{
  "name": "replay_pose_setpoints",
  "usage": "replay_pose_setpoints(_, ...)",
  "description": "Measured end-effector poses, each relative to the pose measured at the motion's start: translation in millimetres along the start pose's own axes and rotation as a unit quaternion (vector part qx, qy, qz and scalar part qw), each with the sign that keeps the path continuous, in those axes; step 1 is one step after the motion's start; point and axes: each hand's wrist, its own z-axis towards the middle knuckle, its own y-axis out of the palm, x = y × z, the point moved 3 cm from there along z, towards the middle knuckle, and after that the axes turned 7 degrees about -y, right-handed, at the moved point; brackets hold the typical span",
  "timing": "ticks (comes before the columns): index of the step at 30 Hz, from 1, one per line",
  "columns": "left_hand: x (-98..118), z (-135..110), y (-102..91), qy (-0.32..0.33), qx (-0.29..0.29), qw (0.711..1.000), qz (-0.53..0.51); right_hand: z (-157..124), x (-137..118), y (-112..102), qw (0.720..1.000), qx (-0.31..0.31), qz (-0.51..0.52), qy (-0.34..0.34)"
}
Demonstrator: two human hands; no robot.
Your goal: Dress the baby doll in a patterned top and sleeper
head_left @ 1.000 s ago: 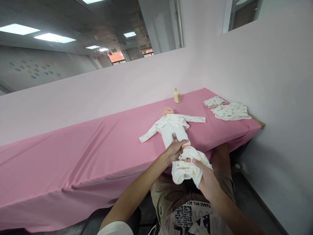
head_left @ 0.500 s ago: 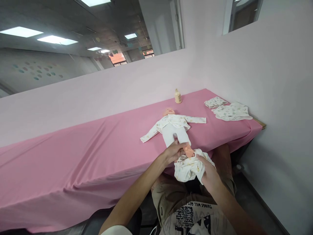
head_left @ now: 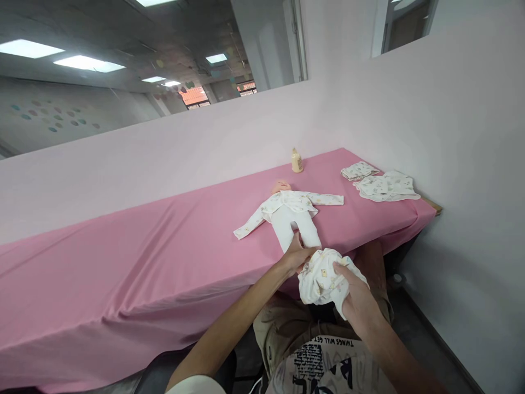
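A baby doll [head_left: 282, 186] lies on its back on the pink-covered table, its legs toward me. It wears a white patterned long-sleeved top [head_left: 292, 201] and white leggings [head_left: 305, 227]. My left hand [head_left: 299, 253] is closed around the lower end of the doll's leg, at the table's front edge. My right hand [head_left: 355, 287] grips a bunched white garment with small yellow prints [head_left: 322, 276], probably baby pants. The bunched cloth now covers the doll's foot and hangs over my lap.
A cream pump bottle [head_left: 297, 161] stands behind the doll by the wall. Folded patterned clothes [head_left: 388, 186] and a smaller folded cloth [head_left: 360, 171] lie at the table's right end. The pink sheet [head_left: 143, 262] drapes over the front edge. White walls border the back and right.
The doll's bare foot, visible before at the garment's opening, is now hidden by the cloth. My right hand has moved slightly right and down, still gripping the garment.
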Motion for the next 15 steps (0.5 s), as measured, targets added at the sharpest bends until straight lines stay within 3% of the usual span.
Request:
replay_pose_setpoints(9,-8,1,12.6,0.017,0.003,0.999,-0.029,18,17,12,0.998,-0.044,0.043,-0.001)
replay_pose_setpoints(15,-4,-36,14.3,0.038,-0.028,0.999,0.019,21,14,26,0.997,-0.046,0.058,0.022)
